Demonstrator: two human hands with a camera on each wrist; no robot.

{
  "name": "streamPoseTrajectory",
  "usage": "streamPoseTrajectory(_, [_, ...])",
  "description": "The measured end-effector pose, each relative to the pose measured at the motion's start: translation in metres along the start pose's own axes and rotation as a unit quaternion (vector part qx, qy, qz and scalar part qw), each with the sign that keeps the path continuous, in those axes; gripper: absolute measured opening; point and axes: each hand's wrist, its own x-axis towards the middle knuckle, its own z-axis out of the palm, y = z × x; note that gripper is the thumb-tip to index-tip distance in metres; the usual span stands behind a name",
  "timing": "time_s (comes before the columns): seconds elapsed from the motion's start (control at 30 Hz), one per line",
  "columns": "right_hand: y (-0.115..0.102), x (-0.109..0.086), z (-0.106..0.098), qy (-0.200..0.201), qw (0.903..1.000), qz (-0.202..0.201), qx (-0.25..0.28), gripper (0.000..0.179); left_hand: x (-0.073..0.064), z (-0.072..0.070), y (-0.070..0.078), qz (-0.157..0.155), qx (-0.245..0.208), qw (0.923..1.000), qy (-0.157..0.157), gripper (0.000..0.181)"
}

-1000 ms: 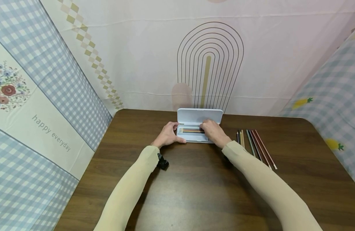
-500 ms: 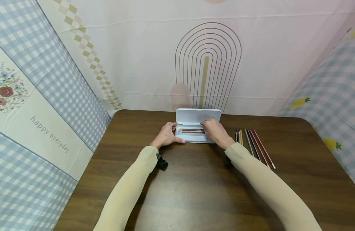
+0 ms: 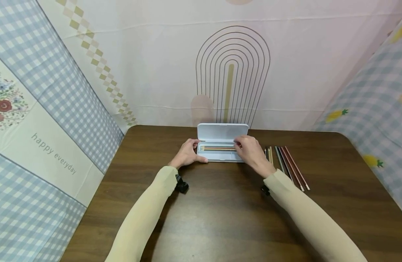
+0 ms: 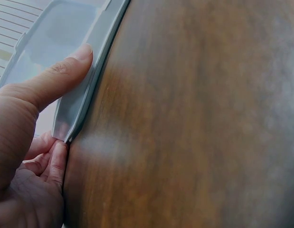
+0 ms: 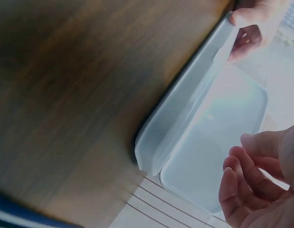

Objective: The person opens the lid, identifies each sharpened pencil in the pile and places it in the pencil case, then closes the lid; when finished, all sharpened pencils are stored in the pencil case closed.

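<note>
Gripping at the left end, between thumb and fingers of the left hand point(image 3: 186, 153), is applied to an open, pale blue-grey rectangular pencil case point(image 3: 215, 156), its lid raised. Slim, sharpened wooden pencils point(image 3: 217, 148) are held lengthwise inside, just right of that grip. Over the case's right end, the right hand point(image 3: 253, 151) is kept loosely curled, beside dark, tan, green and reddish loose pencils point(image 3: 289, 164) farther right.
</note>
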Motion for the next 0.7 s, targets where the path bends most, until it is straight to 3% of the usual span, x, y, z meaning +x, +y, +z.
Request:
streamPoseTrajectory(0.4, [0.003, -0.029, -0.025, -0.004, 0.9945, 0.104, 0.015, 0.02, -0.001, 0.001, -0.001, -0.005, 0.003, 1.0, -0.003, 0.1])
streamPoseTrajectory(0.7, [0.011, -0.05, -0.042, -0.01, 0.9872, 0.159, 0.0, 0.022, 0.001, 0.0, -0.002, 0.003, -0.002, 1.0, -0.002, 0.101])
